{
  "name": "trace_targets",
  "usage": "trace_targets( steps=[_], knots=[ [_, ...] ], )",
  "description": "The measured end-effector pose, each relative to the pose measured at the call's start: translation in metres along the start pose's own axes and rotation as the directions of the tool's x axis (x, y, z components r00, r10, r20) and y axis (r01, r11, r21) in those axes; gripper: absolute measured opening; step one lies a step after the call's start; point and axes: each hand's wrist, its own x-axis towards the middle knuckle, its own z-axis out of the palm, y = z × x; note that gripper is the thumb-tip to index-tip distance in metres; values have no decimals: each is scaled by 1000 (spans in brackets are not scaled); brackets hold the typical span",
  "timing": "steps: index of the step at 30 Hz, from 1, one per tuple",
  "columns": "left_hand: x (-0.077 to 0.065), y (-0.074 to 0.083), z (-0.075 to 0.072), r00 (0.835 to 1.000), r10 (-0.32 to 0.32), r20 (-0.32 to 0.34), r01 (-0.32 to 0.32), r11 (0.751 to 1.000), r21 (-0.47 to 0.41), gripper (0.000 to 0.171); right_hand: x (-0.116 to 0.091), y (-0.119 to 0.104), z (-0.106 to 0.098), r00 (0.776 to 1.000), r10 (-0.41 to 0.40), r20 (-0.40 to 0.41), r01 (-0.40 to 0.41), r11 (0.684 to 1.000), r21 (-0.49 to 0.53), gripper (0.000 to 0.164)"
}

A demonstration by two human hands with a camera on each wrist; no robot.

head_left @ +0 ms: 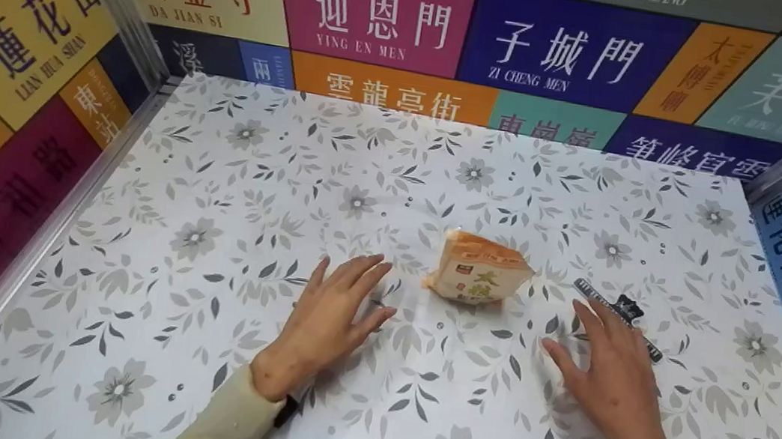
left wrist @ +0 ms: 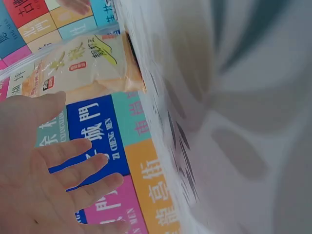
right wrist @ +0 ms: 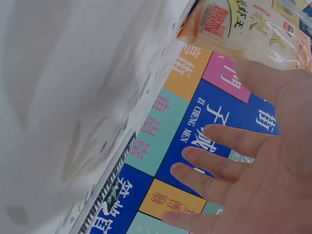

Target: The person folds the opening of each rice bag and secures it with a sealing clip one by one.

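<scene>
An orange-and-cream snack packet (head_left: 482,271) in clear plastic film stands upright on the flower-patterned table between the two hands. To its left is my left hand (head_left: 328,321), fingers spread and fairly straight, holding nothing. My right hand (head_left: 615,381) is on the other side with fingers extended and nothing in its grasp. Just beyond its fingertips lies a thin black-and-white striped bar (head_left: 649,349) with a black ornament at its middle, partly covered by the fingers in the head view. Printed lettering shows on the packet (left wrist: 83,63) in the left wrist view, past the thumb.
The white table (head_left: 370,149) carries grey leaves and flowers. Panels (head_left: 380,18) with coloured lettered blocks rise behind it and at both sides. A metal-edged frame (head_left: 95,173) runs along the left side.
</scene>
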Motion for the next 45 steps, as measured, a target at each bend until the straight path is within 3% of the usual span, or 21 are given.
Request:
trace_targets(
  steps=[6, 11, 16, 20, 26, 30, 35, 45],
  knots=[
    [12, 3, 0, 999, -23, 30, 26, 994, -104, 59, 3, -6, -5, 999, 15, 41, -17, 999, 47, 65],
    [24, 6, 2, 997, -56, 57, 67, 975, -214, 64, 6, -10, -3, 999, -24, 25, 22, 996, 86, 60],
    [37, 12, 5, 992, -89, 88, 115, 922, -370, 70, 14, -17, 1, 998, -57, 21, 53, 985, 165, 61],
    [47, 17, 7, 989, -106, 100, 141, 873, -467, 72, 20, -23, 3, 998, -32, 51, 20, 975, 222, 66],
    [59, 23, 9, 993, -83, 81, 116, 787, -606, 72, 29, -30, 6, 996, -10, 90, -21, 939, 343, 76],
    [63, 27, 13, 995, -70, 70, 99, 730, -676, 70, 34, -33, 11, 997, -20, 71, -12, 904, 428, 80],
    [68, 31, 18, 997, -67, 49, 82, 693, -717, 65, 40, -39, 16, 999, -42, 36, 20, 881, 473, 80],
    [71, 37, 27, 998, -45, 41, 60, 644, -762, 61, 47, -49, 20, 997, -63, -33, 71, 856, 513, 68]
  ],
)
